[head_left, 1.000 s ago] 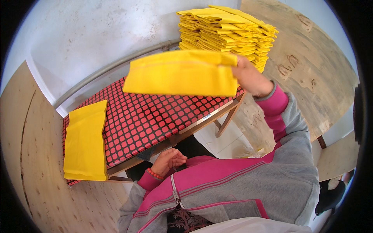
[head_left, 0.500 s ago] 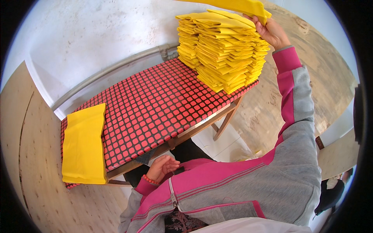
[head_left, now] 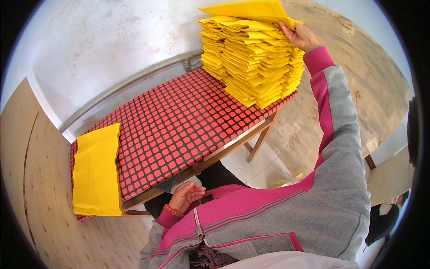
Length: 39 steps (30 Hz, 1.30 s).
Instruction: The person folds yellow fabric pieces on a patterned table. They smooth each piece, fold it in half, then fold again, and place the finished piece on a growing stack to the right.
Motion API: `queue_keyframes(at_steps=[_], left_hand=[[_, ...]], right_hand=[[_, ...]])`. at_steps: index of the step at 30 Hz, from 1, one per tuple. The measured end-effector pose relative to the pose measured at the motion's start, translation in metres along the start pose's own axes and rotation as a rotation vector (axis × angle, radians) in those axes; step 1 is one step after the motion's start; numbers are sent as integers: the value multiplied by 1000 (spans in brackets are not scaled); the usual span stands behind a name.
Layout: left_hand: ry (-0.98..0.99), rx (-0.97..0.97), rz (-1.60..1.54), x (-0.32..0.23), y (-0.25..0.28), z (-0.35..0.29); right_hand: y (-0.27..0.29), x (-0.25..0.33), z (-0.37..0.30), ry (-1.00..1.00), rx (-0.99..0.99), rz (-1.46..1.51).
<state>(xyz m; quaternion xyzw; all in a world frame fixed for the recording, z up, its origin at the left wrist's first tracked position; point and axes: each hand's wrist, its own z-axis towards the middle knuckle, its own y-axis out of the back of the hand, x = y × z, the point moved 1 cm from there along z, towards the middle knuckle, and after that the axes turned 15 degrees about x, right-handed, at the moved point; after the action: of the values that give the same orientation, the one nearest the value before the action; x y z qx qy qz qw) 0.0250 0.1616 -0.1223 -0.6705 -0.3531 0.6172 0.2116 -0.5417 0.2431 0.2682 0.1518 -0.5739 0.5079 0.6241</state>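
Note:
At the far right end of the table, my right hand (head_left: pixel 299 36) pinches the near right corner of a folded yellow cloth (head_left: pixel 248 10), which lies tilted over a tall stack (head_left: pixel 255 62) of similar folded yellow cloths. The stack's edges are uneven, and its layers lean in slightly different directions. My left hand (head_left: pixel 187 196), with a red bead bracelet at the wrist, hovers by my jacket front near the table's edge. Its fingers are loosely curled and apart from the thumb, with nothing in them. Another flat yellow cloth (head_left: pixel 96 172) rests on the table's left end.
The table (head_left: pixel 179 121) has a red and black checked cover and wooden legs. Behind it a grey pipe (head_left: pixel 130 85) runs along a white wall (head_left: pixel 116 36). Wooden boards stand at the left (head_left: pixel 45 179) and right (head_left: pixel 358 80). A dark object lies at the lower right.
My right hand has moved slightly left and down, bringing the raised yellow cloth down onto the stack's top. My left hand has barely moved.

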Motion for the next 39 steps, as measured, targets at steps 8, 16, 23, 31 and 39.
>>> queue_keyframes(at_steps=[8,16,23,31,39], left_hand=[[-3,-3,-22,1,5,-1],[25,-31,-31,3,7,2],[36,-15,-21,6,4,5],[72,45,396,-22,-30,-1],[-21,322,743,-108,-111,22]], right_hand=[[26,12,-47,-27,79,-253],[17,32,-108,324,-139,-1248],[-77,-5,-103,893,248,-1941],[-96,-4,-71,749,277,-2046],[-92,10,-20,316,253,-2094]])
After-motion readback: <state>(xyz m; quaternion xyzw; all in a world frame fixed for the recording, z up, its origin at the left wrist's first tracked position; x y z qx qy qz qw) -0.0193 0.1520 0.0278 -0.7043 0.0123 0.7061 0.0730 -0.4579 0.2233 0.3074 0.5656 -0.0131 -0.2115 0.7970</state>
